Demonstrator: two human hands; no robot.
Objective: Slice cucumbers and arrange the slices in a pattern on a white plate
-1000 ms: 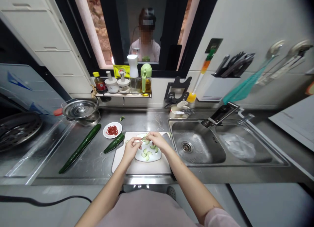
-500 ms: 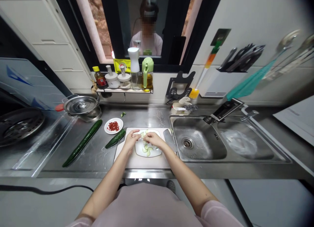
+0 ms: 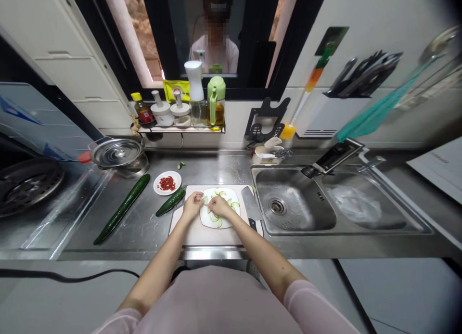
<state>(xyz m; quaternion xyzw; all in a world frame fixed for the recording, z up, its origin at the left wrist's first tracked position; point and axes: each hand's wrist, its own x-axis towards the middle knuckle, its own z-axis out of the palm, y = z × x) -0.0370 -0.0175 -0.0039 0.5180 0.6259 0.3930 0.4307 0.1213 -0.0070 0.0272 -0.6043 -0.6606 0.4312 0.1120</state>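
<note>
A white plate (image 3: 224, 210) lies on a pale cutting board (image 3: 195, 234), with thin half-round cucumber slices (image 3: 217, 222) spread over it in curved groups. At the plate's left edge, my left hand (image 3: 193, 205) is closed, with pale cucumber slices at its fingertips. My right hand (image 3: 220, 207) reaches over the middle of the plate. Its fingers are pinched at a slice, partly hidden by the hand. On the board's right side rests a cleaver (image 3: 251, 203) with a black handle. A cut piece of cucumber (image 3: 171, 202) lies left of the board.
A long whole cucumber (image 3: 122, 209) and a small dish (image 3: 157, 186) of chopped red pieces sit to the left, near a lidded steel pot (image 3: 121, 156). A double sink (image 3: 296, 213) is at the right. Seasoning jars and bottles stand on a shelf (image 3: 180, 130) behind.
Both hands have moved from the plate's far part towards its left side and closer to me. Slices at the plate's far and right edges now show. The view has shifted slightly.
</note>
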